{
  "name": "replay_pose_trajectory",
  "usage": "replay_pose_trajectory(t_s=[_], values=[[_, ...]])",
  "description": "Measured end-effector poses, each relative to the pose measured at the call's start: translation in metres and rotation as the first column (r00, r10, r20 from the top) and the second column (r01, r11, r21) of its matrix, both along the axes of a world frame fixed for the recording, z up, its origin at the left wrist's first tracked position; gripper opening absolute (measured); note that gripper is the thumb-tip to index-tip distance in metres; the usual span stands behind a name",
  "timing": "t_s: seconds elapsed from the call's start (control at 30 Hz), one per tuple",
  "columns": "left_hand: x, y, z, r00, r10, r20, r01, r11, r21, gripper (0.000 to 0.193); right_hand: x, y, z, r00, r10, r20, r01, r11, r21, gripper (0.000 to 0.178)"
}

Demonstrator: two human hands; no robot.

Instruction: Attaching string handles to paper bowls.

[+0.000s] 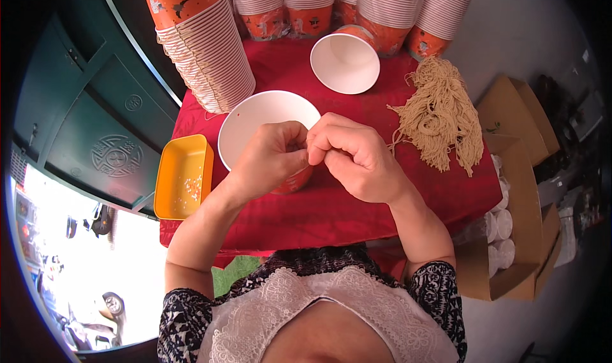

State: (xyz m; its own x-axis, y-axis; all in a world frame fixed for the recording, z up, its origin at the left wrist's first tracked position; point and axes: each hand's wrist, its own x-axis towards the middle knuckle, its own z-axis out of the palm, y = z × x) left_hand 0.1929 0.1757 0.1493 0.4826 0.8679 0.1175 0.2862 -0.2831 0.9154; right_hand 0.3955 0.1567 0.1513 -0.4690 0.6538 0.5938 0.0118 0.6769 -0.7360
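Note:
My left hand [273, 157] and my right hand [360, 159] meet fingertip to fingertip above the near right rim of a paper bucket [258, 113]. Both hands are closed in a pinch; whatever lies between the fingers is too small or hidden to name. White inside and orange outside, the bucket stands on the red-covered table [280, 226], partly hidden by my hands. To its left sits a yellow plastic tray [167, 171] with small white and orange bits in it. A bundle of tan strings [443, 117] lies to the right of my right hand.
Behind my hands is another paper bucket [344, 63], tilted toward me. Tall stacks of nested buckets [213, 57] line the table's left and back. Open cardboard boxes [526, 203], one holding white cylindrical items, stand at right. A green door [108, 127] is on the left.

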Motion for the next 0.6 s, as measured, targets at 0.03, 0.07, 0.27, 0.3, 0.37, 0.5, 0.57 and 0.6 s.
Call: replay_pose_trajectory(t_s=[0.03,0.07,0.27,0.3,0.37,0.5,0.57,0.6], values=[[0.000,-0.001,0.002,1.000,0.001,-0.001,-0.001,1.000,0.000,0.011,0.000,0.001,0.000,1.000,0.001,-0.001,-0.001,1.000,0.000,0.015],[0.001,-0.003,0.006,1.000,0.003,0.010,-0.002,1.000,-0.031,0.011,0.001,0.003,-0.001,0.994,-0.104,0.041,0.100,0.991,0.088,0.015],[-0.002,0.000,0.004,0.998,-0.007,0.069,0.015,0.994,-0.112,0.012,0.000,0.000,-0.021,0.937,-0.344,0.058,0.328,0.925,0.190,0.015],[-0.002,0.000,0.004,0.996,-0.005,0.092,0.019,0.988,-0.150,0.011,-0.002,-0.001,-0.022,0.938,-0.344,0.031,0.334,0.926,0.179,0.015],[-0.001,-0.001,0.005,0.996,-0.003,0.094,0.016,0.990,-0.140,0.010,-0.006,-0.002,-0.024,0.938,-0.347,0.003,0.341,0.925,0.169,0.015],[-0.002,-0.001,0.006,0.996,-0.014,0.093,0.029,0.987,-0.160,0.010,-0.010,0.001,-0.027,0.946,-0.325,-0.020,0.324,0.937,0.130,0.014],[-0.003,0.000,0.006,0.995,-0.021,0.097,0.037,0.986,-0.164,0.009,-0.011,0.003,-0.031,0.944,-0.331,-0.020,0.330,0.935,0.132,0.013],[-0.004,0.000,0.006,0.994,-0.029,0.103,0.046,0.985,-0.169,0.008,-0.010,0.005,-0.033,0.941,-0.339,-0.014,0.337,0.929,0.153,0.014]])
